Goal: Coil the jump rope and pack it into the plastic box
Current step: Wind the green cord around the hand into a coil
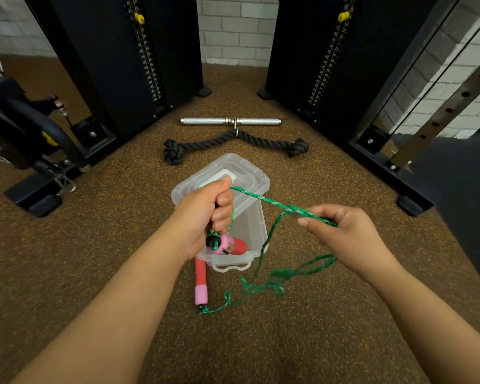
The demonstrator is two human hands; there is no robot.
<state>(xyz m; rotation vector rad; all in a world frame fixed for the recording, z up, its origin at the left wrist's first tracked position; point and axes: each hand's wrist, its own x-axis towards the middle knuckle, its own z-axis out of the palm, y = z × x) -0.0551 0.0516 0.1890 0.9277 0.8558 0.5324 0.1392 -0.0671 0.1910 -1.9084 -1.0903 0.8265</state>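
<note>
Both hands (pixel 205 214) grip rope (pixel 272 202) above box (pixel 257 231).

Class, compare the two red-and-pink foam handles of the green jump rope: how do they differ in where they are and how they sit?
The red-and-pink handle in the left hand is gripped in the left hand and hangs over the clear plastic box; the red-and-pink handle on the floor lies untouched beside the box. The held one is mostly hidden by fingers; the floor one shows its full length. Both join the same green rope.

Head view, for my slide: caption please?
Left hand grips one handle; right hand pinches green rope above plastic box.
</note>
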